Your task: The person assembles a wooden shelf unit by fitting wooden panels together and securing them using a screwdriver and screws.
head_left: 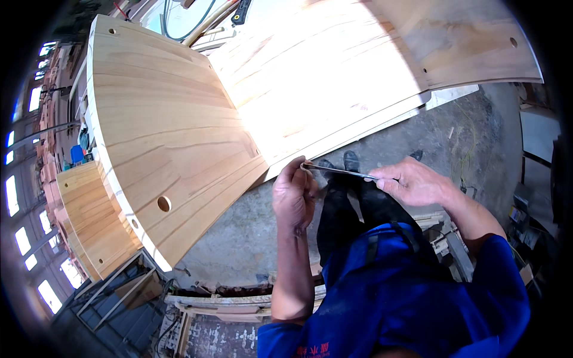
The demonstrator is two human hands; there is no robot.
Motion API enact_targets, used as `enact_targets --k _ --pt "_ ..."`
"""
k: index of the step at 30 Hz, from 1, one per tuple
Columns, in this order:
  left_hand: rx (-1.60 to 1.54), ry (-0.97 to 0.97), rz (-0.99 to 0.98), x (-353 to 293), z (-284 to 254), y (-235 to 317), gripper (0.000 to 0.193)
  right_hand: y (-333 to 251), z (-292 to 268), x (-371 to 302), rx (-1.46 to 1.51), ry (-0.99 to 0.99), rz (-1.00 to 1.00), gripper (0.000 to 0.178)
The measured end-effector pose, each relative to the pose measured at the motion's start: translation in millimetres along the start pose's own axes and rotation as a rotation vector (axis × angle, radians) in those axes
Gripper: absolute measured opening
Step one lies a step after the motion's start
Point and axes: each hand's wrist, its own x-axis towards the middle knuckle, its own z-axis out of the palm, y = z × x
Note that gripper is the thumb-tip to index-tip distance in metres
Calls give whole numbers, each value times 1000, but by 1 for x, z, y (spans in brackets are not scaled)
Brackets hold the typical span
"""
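Note:
In front of my body, over the concrete floor, my left hand is closed, its thumb and fingertips pinching a small, round, light-coloured piece. The piece is too small to name. My right hand grips a slim metal rod-like tool by its near end. The tool's far tip meets the small piece at my left fingertips; its handle is hidden in my right palm. Just beyond my left hand lies the edge of a sunlit wooden panel. A second wooden panel with round holes rises at its left end.
Another panel stands at the far right end. A smaller wooden board sits behind the left panel, near a metal frame. Stacked wood strips lie low behind me. My shoes stand on the concrete floor.

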Motion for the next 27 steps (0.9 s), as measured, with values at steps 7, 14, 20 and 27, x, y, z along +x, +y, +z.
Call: enact_targets --k 7,14,20,27 --pt "154 -57 41 17 0 10 24 1 -15 8 7 -23 45 28" --pt "177 -54 92 28 -1 12 23 15 -38 33 206 -189 98 28" --pt "243 -10 229 36 3 -2 23 24 -67 50 521 -424 346 31" --pt "539 50 364 45 2 -9 28 17 -82 68 70 -313 50 26"
